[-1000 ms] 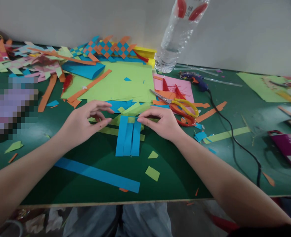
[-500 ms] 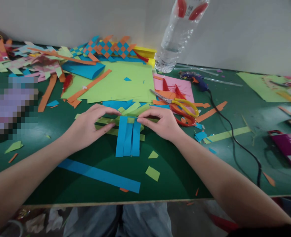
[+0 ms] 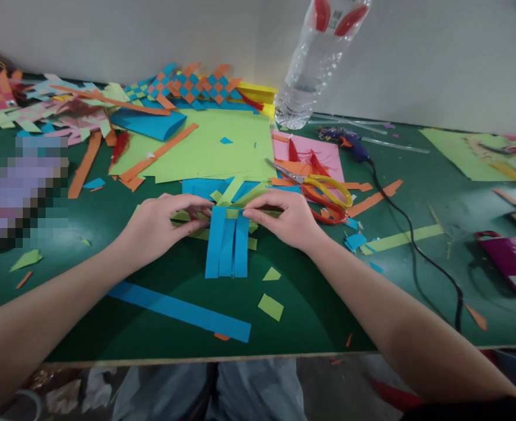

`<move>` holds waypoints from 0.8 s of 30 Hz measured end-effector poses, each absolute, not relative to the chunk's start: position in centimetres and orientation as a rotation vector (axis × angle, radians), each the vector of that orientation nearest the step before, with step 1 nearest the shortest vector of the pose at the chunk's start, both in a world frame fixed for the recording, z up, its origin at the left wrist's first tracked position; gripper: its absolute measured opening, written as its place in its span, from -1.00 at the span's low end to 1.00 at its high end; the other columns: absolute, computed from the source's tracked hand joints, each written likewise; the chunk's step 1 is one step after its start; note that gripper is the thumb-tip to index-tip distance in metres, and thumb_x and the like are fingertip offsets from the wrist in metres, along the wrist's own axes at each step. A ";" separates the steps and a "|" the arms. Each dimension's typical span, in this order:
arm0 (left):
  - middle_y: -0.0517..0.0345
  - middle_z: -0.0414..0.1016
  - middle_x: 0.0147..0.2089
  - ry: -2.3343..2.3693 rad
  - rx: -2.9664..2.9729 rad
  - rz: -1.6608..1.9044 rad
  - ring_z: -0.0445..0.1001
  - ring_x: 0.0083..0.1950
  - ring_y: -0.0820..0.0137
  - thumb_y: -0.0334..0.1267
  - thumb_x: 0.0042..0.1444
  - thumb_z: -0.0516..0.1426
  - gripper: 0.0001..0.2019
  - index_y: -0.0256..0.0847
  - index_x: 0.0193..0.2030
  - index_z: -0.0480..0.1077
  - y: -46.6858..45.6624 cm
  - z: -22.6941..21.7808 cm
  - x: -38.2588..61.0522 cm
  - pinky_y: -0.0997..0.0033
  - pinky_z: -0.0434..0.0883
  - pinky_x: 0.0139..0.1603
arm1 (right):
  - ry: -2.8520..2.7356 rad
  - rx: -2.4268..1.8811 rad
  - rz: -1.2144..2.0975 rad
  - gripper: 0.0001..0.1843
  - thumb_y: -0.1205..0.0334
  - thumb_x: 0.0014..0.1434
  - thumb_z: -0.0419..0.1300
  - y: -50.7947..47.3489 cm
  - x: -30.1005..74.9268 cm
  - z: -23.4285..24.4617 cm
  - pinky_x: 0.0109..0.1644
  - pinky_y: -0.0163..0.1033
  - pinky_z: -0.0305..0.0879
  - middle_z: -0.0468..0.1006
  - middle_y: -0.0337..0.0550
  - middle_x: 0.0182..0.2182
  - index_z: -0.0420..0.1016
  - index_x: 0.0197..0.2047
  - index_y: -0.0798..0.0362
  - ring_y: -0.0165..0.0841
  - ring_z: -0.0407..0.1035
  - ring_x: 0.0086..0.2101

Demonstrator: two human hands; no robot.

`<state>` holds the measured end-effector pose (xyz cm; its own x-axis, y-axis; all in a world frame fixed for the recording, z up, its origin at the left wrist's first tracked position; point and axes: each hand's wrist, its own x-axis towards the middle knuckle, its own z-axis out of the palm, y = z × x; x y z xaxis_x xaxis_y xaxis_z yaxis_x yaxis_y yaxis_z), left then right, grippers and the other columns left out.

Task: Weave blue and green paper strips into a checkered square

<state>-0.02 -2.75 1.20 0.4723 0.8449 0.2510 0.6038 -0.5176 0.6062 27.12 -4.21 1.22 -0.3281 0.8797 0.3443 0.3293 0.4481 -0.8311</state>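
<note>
Between my hands is a partly woven piece of blue paper strips (image 3: 216,248), hanging side by side toward me, with light green paper strips (image 3: 252,243) crossing behind and beneath them. My right hand (image 3: 286,216) pinches the weave's top right corner between thumb and forefinger. At its left edge, my left hand (image 3: 165,222) has thumb and fingers curled in around the green strip ends; the exact contact is partly hidden. A single long blue strip (image 3: 183,310) lies nearer the table edge. Scissors (image 3: 328,190) with yellow and orange handles rest beyond my right hand.
Light green sheets (image 3: 214,146) lie behind the weave. A water bottle (image 3: 314,64) stands near the wall, beside finished woven paper pieces (image 3: 191,85). A glue gun (image 3: 349,143) trails a black cord (image 3: 409,225) down the right. A pixelated object (image 3: 16,193) lies left.
My left hand has shifted slightly right and its thumb has moved closer to the weave. The green strip end behind has turned more upright. My right hand stays in place.
</note>
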 end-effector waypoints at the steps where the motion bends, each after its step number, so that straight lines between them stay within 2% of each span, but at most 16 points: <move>1: 0.12 0.73 -0.20 1.217 2.310 0.744 0.69 -0.13 0.13 0.00 0.28 0.18 -0.74 0.07 0.00 0.62 -2.7 1.1 0.0 0.16 0.60 -0.05 | -1.868 -1.017 0.839 -0.77 0.03 0.24 0.38 -4.2 27.1 1.3 -0.26 -0.26 0.48 0.72 -0.18 -0.34 0.73 -0.33 -0.02 -0.35 0.56 -0.33; 8: 0.08 0.73 -0.18 1.184 2.316 0.727 0.68 -0.11 0.09 -0.07 0.25 0.17 -0.76 0.05 -0.04 0.63 -2.7 1.1 0.3 0.16 0.61 -0.12 | -1.875 -0.991 0.830 -0.83 0.11 0.24 0.40 -4.3 27.0 1.5 -0.27 -0.28 0.47 0.73 -0.18 -0.34 0.73 -0.33 0.00 -0.37 0.56 -0.35; 12: 0.08 0.74 -0.17 1.204 2.315 0.708 0.67 -0.10 0.10 -0.10 0.22 0.17 -0.74 0.04 -0.04 0.64 -2.8 1.3 0.3 0.18 0.60 -0.12 | -1.901 -0.992 0.814 -0.80 0.08 0.25 0.38 -4.3 27.1 1.4 -0.27 -0.28 0.46 0.72 -0.18 -0.35 0.72 -0.32 0.00 -0.38 0.54 -0.36; 20: 0.13 0.71 -0.21 1.240 2.193 0.893 0.67 -0.23 0.24 -0.15 0.22 0.19 -0.70 -0.02 0.06 0.60 -2.7 2.1 0.0 0.30 0.61 -0.14 | -1.881 -0.957 0.790 -0.82 0.10 0.25 0.39 -4.2 27.1 1.0 -0.21 -0.23 0.47 0.70 -0.20 -0.37 0.70 -0.34 -0.02 -0.37 0.51 -0.34; 24: 0.13 0.71 -0.23 1.268 2.160 0.968 0.64 -0.31 0.27 -0.14 0.17 0.21 -0.78 -0.03 -0.09 0.63 -2.4 2.0 -0.6 0.32 0.60 -0.25 | -1.885 -0.902 0.780 -0.83 0.13 0.26 0.38 -4.1 27.1 1.0 -0.22 -0.23 0.46 0.70 -0.20 -0.38 0.69 -0.34 -0.01 -0.38 0.50 -0.35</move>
